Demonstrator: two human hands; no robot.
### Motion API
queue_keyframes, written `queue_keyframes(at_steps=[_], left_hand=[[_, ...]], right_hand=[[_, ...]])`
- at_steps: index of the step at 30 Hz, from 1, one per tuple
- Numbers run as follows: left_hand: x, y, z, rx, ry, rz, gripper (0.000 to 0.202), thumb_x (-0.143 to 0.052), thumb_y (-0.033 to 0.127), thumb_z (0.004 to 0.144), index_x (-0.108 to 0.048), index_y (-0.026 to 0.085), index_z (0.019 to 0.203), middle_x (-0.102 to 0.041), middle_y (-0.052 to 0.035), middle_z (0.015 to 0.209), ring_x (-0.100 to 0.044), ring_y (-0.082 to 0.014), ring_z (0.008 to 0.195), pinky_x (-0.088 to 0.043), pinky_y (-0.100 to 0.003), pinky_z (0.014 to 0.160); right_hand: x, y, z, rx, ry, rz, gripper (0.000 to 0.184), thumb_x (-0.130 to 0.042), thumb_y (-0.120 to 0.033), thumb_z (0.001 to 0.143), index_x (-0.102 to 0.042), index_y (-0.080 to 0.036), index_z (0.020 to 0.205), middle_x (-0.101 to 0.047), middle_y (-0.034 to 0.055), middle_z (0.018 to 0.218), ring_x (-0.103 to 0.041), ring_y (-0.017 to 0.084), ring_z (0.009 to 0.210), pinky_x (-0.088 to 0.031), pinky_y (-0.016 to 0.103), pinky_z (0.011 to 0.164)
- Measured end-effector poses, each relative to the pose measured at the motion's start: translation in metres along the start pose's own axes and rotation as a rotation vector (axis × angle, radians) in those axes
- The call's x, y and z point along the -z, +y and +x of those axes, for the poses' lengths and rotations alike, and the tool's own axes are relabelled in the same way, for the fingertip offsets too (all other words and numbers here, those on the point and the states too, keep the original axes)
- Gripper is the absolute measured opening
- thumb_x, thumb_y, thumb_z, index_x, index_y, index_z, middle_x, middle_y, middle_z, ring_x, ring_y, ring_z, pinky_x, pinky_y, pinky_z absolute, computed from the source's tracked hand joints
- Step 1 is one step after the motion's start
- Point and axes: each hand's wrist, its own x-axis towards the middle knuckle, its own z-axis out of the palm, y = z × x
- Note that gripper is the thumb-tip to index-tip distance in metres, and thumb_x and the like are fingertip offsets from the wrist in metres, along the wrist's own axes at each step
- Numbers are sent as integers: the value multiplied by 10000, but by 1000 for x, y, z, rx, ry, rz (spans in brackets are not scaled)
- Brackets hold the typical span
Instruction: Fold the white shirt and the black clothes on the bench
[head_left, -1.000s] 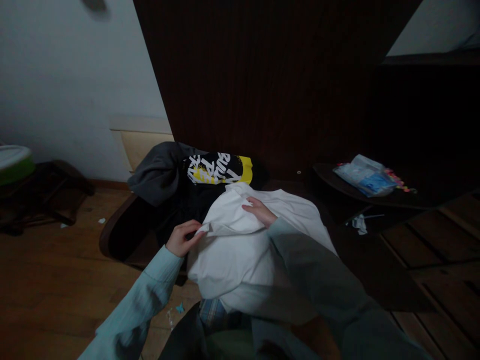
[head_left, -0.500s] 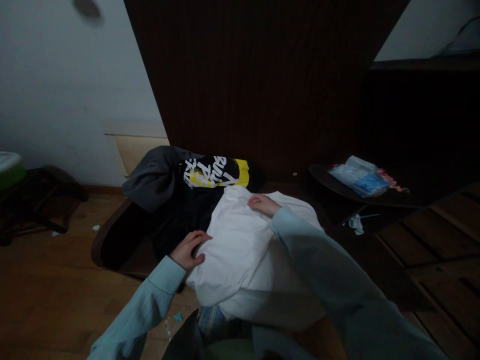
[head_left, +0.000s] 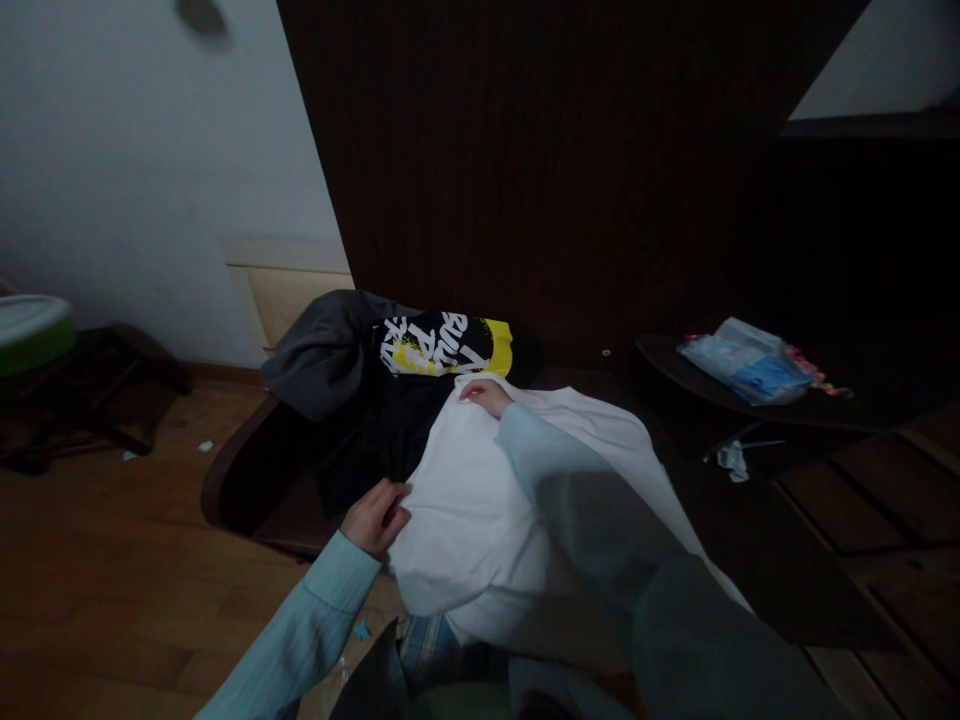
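Note:
A white garment (head_left: 465, 480) lies spread over the low dark bench and hangs toward my lap; its exact kind cannot be made out. At its left edge, my left hand (head_left: 376, 517) pinches the fabric between thumb and curled fingers. My right hand (head_left: 487, 397) reaches across to the far upper corner and grips the cloth there with bent fingers. Behind the garment lies a black piece of clothing with a white and yellow print (head_left: 442, 345). A dark grey bunched garment (head_left: 319, 350) sits to its left.
The dark bench (head_left: 225, 480) has a rounded left end. At right, a plastic packet (head_left: 746, 360) rests on a dark shelf (head_left: 675, 375), with crumpled white paper (head_left: 733, 460) below it. A green and white container (head_left: 34, 330) stands at far left on a dark stool (head_left: 97, 390).
My right hand has moved left to the garment's upper corner, and the cloth's right side is drawn out straighter. My left hand has closed more at the left edge. The view has shifted slightly.

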Motion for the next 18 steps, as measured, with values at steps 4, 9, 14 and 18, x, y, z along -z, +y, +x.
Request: queue_keyframes(at_steps=[4, 9, 14, 18], left_hand=[[-2, -11, -11, -5, -19, -46, 363, -345, 248, 806, -577, 189, 1080, -537, -40, 760, -546, -120, 689, -451, -203, 638], [2, -15, -14, 134, -19, -187, 378, -313, 229, 808, -629, 175, 1009, -593, -73, 912, -565, -145, 846, -450, -225, 750], [12, -6, -5, 269, 46, -301, 357, -319, 194, 771, -669, 151, 825, -574, -70, 858, -556, -142, 814, -446, -240, 745], [19, -2, 3, 287, -101, -342, 341, -347, 162, 728, -659, 150, 866, -560, -54, 809, -553, -139, 783, -444, -243, 734]], right_hand=[[-3, 0, 6, 36, 8, 58, 215, -472, -55, 661, -660, -135, 728, -656, 34, 857, -562, 144, 886, -374, 271, 863], [-10, -1, 11, 70, 24, 96, 278, -510, -97, 677, -661, -158, 903, -618, 55, 1046, -534, 172, 1016, -349, 319, 929], [-19, -5, 12, 94, 7, 61, 361, -568, -100, 647, -620, -155, 999, -554, 63, 1153, -482, 173, 1092, -302, 308, 979], [-19, -5, 4, 92, -22, -28, 573, -653, -120, 586, -514, -183, 1138, -499, 57, 1208, -441, 175, 1126, -308, 299, 973]])
